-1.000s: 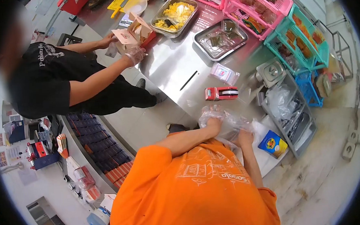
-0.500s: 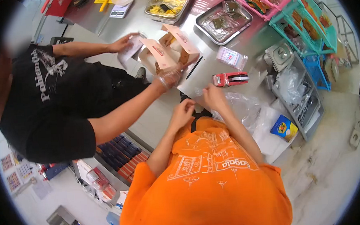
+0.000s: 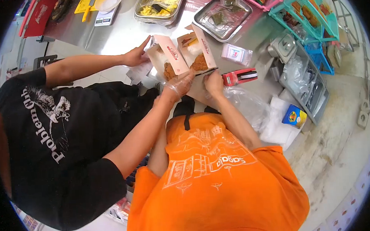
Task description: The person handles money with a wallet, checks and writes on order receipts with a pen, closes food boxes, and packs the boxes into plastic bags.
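Note:
My right hand is closed at the left end of a red tape dispenser. Just above its fingertips lies a black pen; whether the fingers touch it is unclear. My left hand is almost wholly hidden behind a co-worker's forearm. Clear plastic bags lie to the right of my right wrist. Beyond my hands, two open cardboard boxes hold fried chicken and rice. The co-worker's gloved hand is at their lower edge, between my arms.
The co-worker in black stands close on the left, one arm across my left forearm. A sachet pack, a metal tray and a tray of yellow food lie farther back. Right are a grey bin and green baskets.
The co-worker's boxes have moved inward beside the pen. My left hand has gone behind the co-worker's arm. My right hand has left the plastic bags and come up against the tape dispenser.

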A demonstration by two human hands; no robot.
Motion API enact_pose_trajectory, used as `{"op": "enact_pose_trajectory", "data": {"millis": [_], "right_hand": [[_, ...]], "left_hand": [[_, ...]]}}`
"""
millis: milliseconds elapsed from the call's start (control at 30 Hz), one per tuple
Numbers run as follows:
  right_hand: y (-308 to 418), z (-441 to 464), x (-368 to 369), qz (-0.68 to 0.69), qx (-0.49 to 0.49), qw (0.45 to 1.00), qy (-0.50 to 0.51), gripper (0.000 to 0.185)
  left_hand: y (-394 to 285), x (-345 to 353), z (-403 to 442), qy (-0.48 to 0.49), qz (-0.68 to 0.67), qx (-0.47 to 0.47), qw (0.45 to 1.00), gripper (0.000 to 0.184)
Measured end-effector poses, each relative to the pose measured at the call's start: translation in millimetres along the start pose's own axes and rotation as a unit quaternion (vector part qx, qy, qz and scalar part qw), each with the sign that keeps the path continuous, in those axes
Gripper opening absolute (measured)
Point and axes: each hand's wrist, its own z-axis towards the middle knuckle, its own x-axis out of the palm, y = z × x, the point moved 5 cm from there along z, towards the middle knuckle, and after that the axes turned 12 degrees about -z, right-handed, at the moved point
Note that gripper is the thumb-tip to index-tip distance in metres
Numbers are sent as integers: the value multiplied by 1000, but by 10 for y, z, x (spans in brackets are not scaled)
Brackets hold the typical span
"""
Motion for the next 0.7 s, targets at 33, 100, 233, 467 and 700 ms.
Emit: {"op": "enact_pose_trajectory", "data": {"millis": [33, 100, 233, 467, 700], "right_hand": [[-57, 66, 37, 8, 11, 1000, 5, 45], [-151, 166, 133, 61, 39, 997, 20, 45], [-190, 130, 122, 102, 81, 991, -13, 45], [-111, 349, 104, -22, 62, 997, -49, 41], [-50, 115, -17, -97, 58, 993, -32, 43]], "left_hand": [[-17, -19, 25, 16, 1, 5, 1000, 35], [-36, -59, -34, 31, -20, 19, 999, 36], [101, -456, -646, -19, -132, -1, 991, 39], [1146, -1058, -912, -600, 92, 5, 795, 45], [1465, -1539, -260, -324, 143, -254, 900, 43]]}}
